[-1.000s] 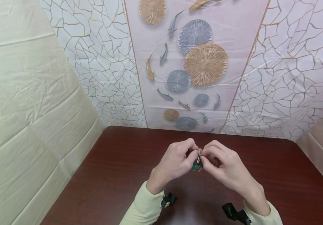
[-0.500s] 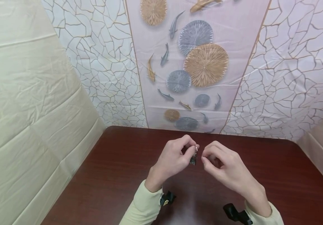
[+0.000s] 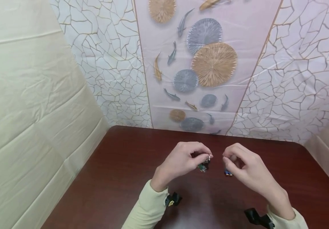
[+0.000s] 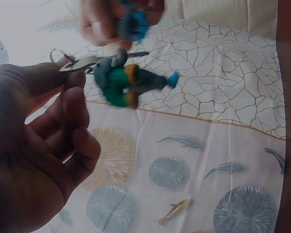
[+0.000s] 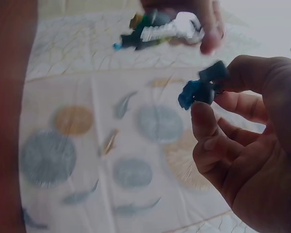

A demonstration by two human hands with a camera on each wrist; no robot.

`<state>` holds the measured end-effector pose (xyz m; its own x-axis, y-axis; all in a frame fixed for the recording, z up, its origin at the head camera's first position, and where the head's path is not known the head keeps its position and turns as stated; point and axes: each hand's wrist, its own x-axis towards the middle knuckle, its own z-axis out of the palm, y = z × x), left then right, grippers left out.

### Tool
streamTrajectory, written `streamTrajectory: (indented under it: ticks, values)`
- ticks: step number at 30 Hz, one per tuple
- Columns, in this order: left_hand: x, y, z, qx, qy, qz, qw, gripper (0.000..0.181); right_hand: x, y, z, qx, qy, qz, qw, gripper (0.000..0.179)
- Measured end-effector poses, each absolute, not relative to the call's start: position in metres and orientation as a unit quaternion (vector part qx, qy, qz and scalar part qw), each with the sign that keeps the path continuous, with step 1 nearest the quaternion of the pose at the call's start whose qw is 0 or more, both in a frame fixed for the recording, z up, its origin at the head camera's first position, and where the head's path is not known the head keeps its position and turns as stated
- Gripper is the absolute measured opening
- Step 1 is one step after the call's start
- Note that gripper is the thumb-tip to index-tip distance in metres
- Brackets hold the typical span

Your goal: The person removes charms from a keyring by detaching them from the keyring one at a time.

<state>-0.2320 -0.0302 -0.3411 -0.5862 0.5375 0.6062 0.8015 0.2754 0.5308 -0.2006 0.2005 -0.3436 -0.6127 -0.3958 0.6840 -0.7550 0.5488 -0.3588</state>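
Drop risk, both sides.
My left hand (image 3: 180,162) pinched the metal fitting (image 4: 82,62) of the green charm (image 4: 116,87), my right hand (image 3: 248,165) the blue charm (image 5: 188,94), apart above the counter (image 3: 118,178); thin fingertip contact could've let either slip.

Green charm (image 4: 117,83): smooth, plastic-looking. Tabletop (image 3: 118,178): wood-look, sheen toward six o'clock. Drape (image 3: 29,105) at nine: creased matt cloth.

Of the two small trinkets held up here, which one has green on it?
The green trinket, held in the left hand; the blue trinket in the right hand shows blue and dark grey instead.
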Motion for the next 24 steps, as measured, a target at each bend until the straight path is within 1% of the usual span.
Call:
streamTrajectory:
  ticks: [6, 12, 17, 24]
  values:
    - [-0.235, -0.032, -0.342, -0.443, -0.804, -0.366, 0.154, 0.005, -0.209, 0.220, -0.359, 0.321, -0.854, 0.303, 0.275, 0.033]
    - [-0.235, -0.033, -0.341, -0.445, -0.804, -0.367, 0.143, 0.005, -0.219, 0.241, -0.381, 0.292, -0.872, 0.293, 0.262, 0.031]
    - [-0.235, -0.034, -0.340, -0.442, -0.804, -0.372, 0.141, 0.005, -0.225, 0.260, -0.400, 0.255, -0.897, 0.275, 0.235, 0.027]
    - [-0.235, -0.037, -0.340, -0.446, -0.798, -0.376, 0.152, 0.005, -0.230, 0.279, -0.423, 0.222, -0.917, 0.271, 0.189, 0.022]
